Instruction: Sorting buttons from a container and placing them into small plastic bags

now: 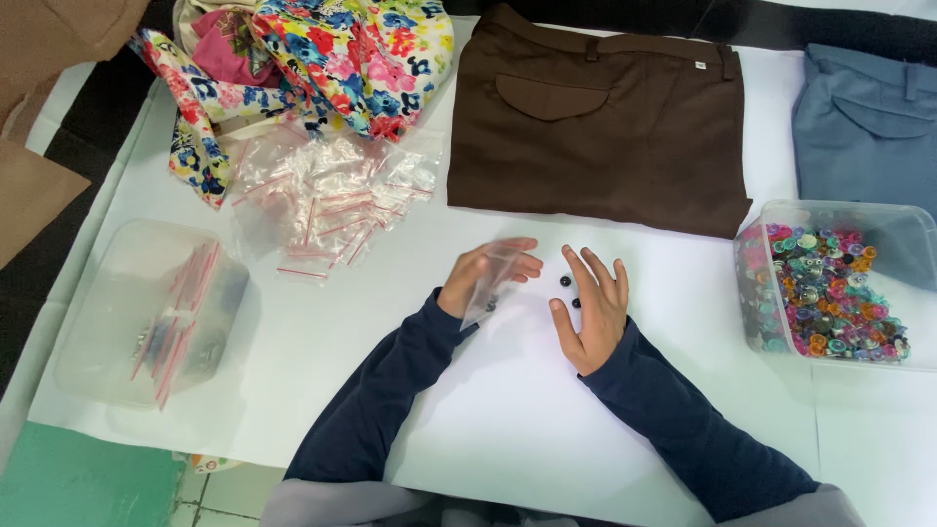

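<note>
My left hand (468, 278) holds a small clear zip bag (496, 278) just above the white table (508, 410); something small and dark shows through the bag. My right hand (591, 307) rests open beside it, fingers spread, palm turned toward the bag. A loose black button (565, 281) lies on the table between the two hands, and another black button (576, 303) sits close against the right hand's fingers. Both arms wear dark blue sleeves.
A heap of empty clear zip bags (327, 200) with red seals lies far left. A clear tub (146, 312) holds filled bags. A clear tub of colourful buttons (830, 288) stands right. Folded brown trousers (600, 122), blue-grey trousers (869, 127) and floral cloth (322, 59) lie along the far edge.
</note>
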